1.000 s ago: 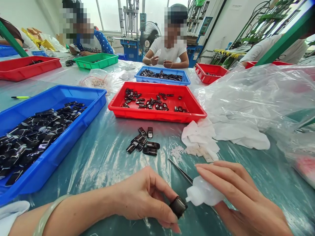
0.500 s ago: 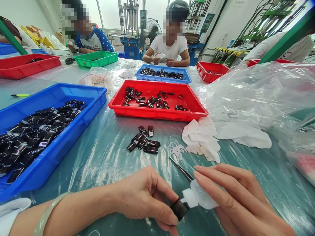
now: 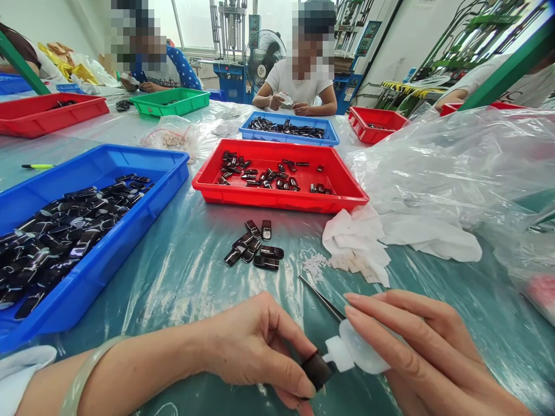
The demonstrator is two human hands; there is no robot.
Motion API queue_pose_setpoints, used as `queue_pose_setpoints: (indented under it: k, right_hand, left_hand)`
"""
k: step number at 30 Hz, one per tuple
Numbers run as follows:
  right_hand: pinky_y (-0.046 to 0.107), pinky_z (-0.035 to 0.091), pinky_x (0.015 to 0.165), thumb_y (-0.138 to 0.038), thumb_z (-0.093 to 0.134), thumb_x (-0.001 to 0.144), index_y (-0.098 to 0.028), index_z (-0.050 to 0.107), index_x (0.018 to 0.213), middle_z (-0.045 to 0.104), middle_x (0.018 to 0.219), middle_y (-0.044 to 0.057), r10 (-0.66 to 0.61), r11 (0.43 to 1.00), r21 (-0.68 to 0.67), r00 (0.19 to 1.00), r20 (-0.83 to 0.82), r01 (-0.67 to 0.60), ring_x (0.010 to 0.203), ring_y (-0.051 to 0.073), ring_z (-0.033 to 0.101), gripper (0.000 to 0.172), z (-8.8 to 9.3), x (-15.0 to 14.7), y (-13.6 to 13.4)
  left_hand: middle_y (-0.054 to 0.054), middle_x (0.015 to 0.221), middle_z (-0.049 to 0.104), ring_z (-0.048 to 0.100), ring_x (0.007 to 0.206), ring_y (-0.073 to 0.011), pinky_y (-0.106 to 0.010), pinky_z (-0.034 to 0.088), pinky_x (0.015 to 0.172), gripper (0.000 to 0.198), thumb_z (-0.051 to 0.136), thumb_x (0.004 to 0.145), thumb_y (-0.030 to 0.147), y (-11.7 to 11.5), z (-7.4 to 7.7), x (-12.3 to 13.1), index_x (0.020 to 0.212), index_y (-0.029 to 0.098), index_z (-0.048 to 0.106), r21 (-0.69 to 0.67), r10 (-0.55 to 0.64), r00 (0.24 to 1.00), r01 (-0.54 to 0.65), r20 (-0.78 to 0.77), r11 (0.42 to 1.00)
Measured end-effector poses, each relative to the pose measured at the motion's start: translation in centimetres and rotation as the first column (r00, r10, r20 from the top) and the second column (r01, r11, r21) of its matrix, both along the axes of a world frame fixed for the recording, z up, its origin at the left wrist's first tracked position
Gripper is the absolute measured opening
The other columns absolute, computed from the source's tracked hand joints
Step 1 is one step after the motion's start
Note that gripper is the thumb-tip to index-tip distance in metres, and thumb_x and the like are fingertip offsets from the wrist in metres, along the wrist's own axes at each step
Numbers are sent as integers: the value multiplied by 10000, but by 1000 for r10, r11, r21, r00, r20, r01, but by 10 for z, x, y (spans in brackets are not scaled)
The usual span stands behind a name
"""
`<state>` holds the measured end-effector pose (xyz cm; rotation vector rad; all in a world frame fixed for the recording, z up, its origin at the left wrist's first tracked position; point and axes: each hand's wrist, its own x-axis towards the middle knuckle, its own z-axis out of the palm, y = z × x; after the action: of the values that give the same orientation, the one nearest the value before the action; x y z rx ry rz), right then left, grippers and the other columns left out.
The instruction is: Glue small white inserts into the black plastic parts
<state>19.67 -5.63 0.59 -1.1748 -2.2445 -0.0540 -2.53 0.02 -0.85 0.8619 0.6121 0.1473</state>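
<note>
Between the thumb and fingers of my left hand (image 3: 255, 349) is a small dark glossy piece (image 3: 317, 370), tilted toward the right. My right hand (image 3: 425, 341) is closed around a translucent white squeeze bottle (image 3: 363, 349). The bottle's narrow white tip meets the edge of the dark piece; whether it touches I cannot tell. Dark pointed tweezers (image 3: 321, 297) stick out beyond the bottle, their rear end hidden by it and my right fingers. Ahead of my hands several similar black pieces (image 3: 251, 245) lie loose on the plastic-covered table (image 3: 173, 271).
A blue tray (image 3: 173, 164) heaped with black pieces stands at left. Ahead is a red tray (image 3: 277, 199) with more. White scraps (image 3: 314, 263), crumpled tissue (image 3: 355, 242) and clear plastic sheeting (image 3: 442, 173) lie to the right. Co-workers (image 3: 299, 81) sit across the table.
My hands, the dark piece and the bottle hold almost the same pose. The whole view has shifted slightly. The co-worker across the table has moved their hands a little.
</note>
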Motion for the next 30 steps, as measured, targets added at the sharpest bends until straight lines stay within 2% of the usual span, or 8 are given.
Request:
queue_pose_setpoints:
  k: [5, 18, 24, 30]
  right_hand:
    - [377, 445, 856, -43, 421, 863, -227, 555, 1213, 592, 1176, 64, 23, 999, 24, 999, 32, -24, 1062, 238, 515, 418, 0, 2, 1]
    - [376, 428, 850, -24, 446, 851, -214, 531, 1268, 572, 1200, 62, 118, 992, 34, 989, 90, -122, 1059, 247, 507, 466, 3, 11, 3]
    - [415, 420, 860, -70, 426, 871, -195, 539, 1260, 556, 1209, 80, 129, 988, 64, 984, 122, -138, 1065, 272, 501, 424, 2, 11, 3]
    - [389, 432, 851, -69, 428, 863, -185, 514, 1283, 542, 1223, 81, 147, 986, 61, 977, 153, -158, 1064, 262, 497, 445, 0, 11, 4]
  left_hand:
    - [-13, 605, 618, 624, 568, -96, -152, 505, 565, 224, 730, 583, 212, 0, -1, 1, 753, 72, 689, -16, 2, 1000, -2, -8, 1000]
    - [-4, 615, 628, 643, 578, -91, -138, 515, 568, 167, 724, 607, 176, 0, -7, -1, 743, 87, 687, -17, 9, 997, -8, 71, 1000]
    - [-4, 635, 642, 640, 574, -84, -141, 525, 586, 236, 747, 602, 195, 0, -8, 0, 805, 83, 705, -38, -9, 997, 11, 70, 999]
    - [-1, 641, 642, 645, 591, -87, -138, 531, 584, 264, 771, 588, 223, -1, -8, 0, 803, 82, 711, -67, -17, 996, 23, 85, 997]
